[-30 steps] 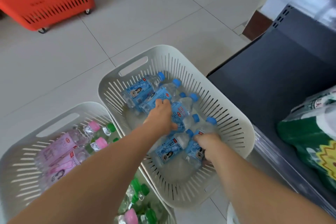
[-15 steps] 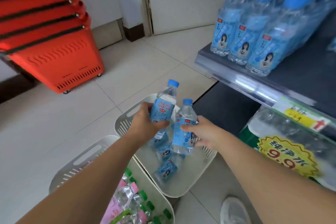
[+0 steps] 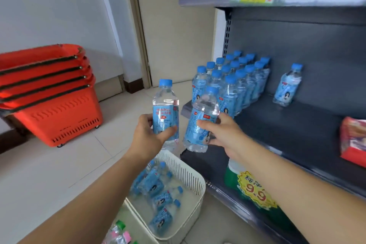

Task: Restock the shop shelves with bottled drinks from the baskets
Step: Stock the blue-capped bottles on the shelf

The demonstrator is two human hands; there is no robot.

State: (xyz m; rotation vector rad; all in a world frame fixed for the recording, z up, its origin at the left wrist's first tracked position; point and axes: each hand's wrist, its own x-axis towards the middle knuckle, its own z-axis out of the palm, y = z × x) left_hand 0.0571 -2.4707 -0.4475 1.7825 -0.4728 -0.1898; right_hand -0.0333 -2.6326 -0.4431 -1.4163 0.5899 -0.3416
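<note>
left hand point(image 3: 147, 136): blue-cap bottle point(image 3: 165, 109) is gripped upright | right hand point(image 3: 221, 134): second bottle point(image 3: 202, 123) is gripped, tilted, near shelf point(image 3: 287, 130) front-left corner | advice: both are best set upright beside the standing row point(image 3: 233, 81)

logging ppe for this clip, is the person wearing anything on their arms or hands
Nothing shows: the left hand and right hand are bare, with no gloves, rings, watch or bands, and no sleeve reaches into view.
</note>
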